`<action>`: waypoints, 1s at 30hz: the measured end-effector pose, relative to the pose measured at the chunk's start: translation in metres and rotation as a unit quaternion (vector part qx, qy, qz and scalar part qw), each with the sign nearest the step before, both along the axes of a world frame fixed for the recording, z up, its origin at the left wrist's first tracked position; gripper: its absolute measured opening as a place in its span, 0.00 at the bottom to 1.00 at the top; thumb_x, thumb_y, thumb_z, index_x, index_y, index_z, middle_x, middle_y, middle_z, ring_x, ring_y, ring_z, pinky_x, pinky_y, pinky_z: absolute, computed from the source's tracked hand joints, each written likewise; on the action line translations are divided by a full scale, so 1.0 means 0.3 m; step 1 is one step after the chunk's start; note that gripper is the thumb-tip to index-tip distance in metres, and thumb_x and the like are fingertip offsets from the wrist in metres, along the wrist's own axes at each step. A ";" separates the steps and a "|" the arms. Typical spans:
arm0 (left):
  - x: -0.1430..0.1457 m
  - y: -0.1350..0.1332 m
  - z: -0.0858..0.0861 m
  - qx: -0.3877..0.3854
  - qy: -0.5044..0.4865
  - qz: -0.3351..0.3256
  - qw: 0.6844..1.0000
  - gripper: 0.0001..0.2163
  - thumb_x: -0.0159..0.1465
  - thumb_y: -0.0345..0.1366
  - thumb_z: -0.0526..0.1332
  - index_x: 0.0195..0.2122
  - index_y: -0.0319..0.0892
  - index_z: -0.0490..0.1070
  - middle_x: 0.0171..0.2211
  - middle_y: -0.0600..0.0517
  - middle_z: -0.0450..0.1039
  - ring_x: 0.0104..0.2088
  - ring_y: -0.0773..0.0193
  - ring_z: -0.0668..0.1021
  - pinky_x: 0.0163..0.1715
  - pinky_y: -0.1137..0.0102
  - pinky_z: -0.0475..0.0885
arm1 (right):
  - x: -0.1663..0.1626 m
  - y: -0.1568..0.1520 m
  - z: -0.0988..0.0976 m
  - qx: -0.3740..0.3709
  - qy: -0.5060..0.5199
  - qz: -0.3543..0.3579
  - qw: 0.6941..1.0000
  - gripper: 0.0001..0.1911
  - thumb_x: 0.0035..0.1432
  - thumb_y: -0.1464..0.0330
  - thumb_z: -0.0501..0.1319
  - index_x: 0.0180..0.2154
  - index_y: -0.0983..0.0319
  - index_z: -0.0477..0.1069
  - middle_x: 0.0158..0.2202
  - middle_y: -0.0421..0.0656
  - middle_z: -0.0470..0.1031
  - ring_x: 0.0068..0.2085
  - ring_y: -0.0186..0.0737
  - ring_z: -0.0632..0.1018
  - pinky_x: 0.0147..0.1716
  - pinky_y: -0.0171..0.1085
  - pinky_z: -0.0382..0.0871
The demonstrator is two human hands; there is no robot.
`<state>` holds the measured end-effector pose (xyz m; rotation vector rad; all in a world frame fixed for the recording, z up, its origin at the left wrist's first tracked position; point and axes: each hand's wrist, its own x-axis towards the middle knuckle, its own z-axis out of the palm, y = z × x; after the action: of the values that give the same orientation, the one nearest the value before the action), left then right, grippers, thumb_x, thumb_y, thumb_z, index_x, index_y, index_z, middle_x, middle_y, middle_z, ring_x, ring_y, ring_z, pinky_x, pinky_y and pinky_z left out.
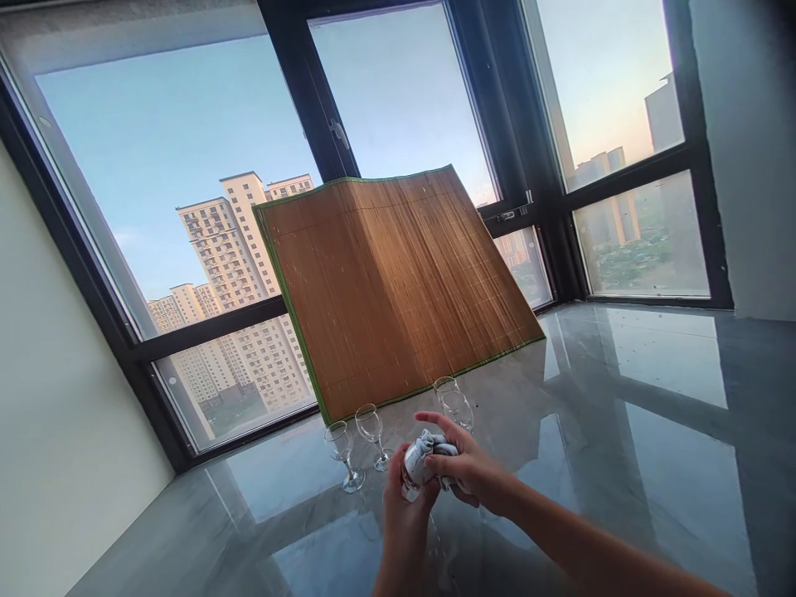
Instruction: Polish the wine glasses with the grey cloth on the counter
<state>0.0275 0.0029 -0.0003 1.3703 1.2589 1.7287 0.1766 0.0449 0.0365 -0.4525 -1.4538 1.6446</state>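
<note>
The left hand [403,506] grips a clear wine glass [411,471] (held above the glossy grey floor [622,431]); the right hand [469,473] closes on a white-grey cloth [431,445] stuffed into it.

Glass [410,476] mostly hidden under cloth [430,446], right hand [468,474].

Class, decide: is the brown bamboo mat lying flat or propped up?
Propped up: the brown bamboo mat stands on its lower edge in front of the dark-framed window.
</note>
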 end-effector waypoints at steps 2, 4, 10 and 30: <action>-0.001 -0.002 0.002 -0.003 -0.008 -0.008 1.000 0.30 0.49 0.49 0.73 0.52 0.43 0.74 0.48 0.42 0.78 0.48 0.47 0.78 0.48 0.59 0.73 | -0.003 -0.006 0.001 0.000 0.011 -0.005 1.000 0.37 0.53 0.62 0.67 0.62 0.55 0.57 0.30 0.33 0.70 0.15 0.22 0.59 0.08 0.25 0.52; -0.003 -0.005 0.003 -0.006 -0.003 -0.010 1.000 0.30 0.51 0.49 0.73 0.53 0.43 0.73 0.49 0.42 0.77 0.49 0.47 0.78 0.49 0.59 0.72 | -0.004 -0.015 0.006 -0.005 0.016 -0.011 1.000 0.37 0.54 0.63 0.66 0.63 0.54 0.56 0.29 0.33 0.69 0.15 0.23 0.59 0.08 0.25 0.53; -0.009 -0.003 -0.004 -0.003 -0.005 -0.022 1.000 0.30 0.52 0.47 0.72 0.55 0.43 0.71 0.51 0.42 0.76 0.51 0.47 0.77 0.51 0.59 0.71 | -0.006 -0.027 0.006 -0.027 0.033 -0.029 0.999 0.35 0.55 0.65 0.65 0.63 0.53 0.57 0.29 0.33 0.69 0.15 0.22 0.58 0.09 0.25 0.52; -0.008 0.008 -0.016 -0.014 -0.070 -0.103 0.992 0.30 0.53 0.48 0.72 0.55 0.43 0.72 0.45 0.43 0.78 0.47 0.50 0.78 0.48 0.60 0.71 | -0.015 -0.035 0.005 -0.058 0.059 -0.035 0.996 0.35 0.54 0.63 0.66 0.62 0.53 0.57 0.29 0.33 0.67 0.16 0.23 0.55 0.11 0.26 0.48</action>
<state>0.0251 0.0054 -0.0051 1.2903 1.0248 1.6278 0.1720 0.0343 0.0380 -0.4594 -1.2475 1.6762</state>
